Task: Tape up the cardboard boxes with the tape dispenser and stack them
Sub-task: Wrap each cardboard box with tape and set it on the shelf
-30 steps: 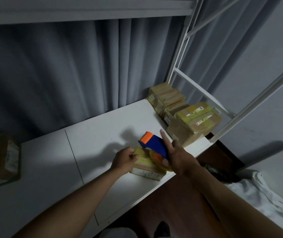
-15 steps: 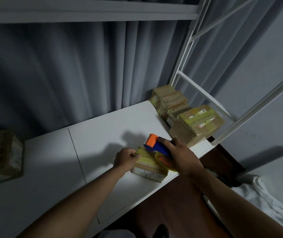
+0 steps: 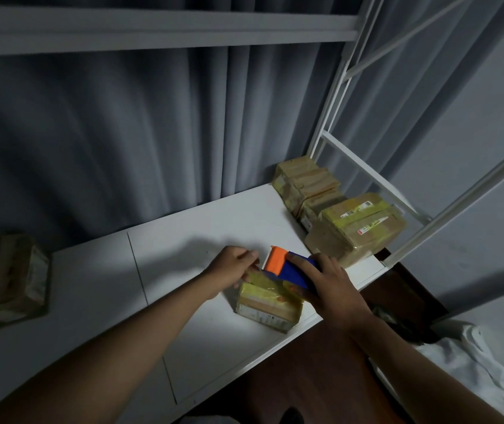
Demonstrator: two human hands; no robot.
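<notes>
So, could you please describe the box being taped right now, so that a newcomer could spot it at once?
Start at the white table and go to its near right edge. The small cardboard box lies there alone, under the blue and orange tape dispenser, between the left hand and right hand. The other boxes sit stacked in the far right corner.

Small box [image 3: 267, 302] is sitting near the table's [image 3: 183, 240] front edge. Tape dispenser [image 3: 290, 267] is resting on its top, right hand [image 3: 330, 286] behind it, left hand [image 3: 234, 269] at the box's left. Taped boxes [image 3: 336, 215] are lining the right end. Another box [image 3: 6, 280] is sitting far left.
</notes>
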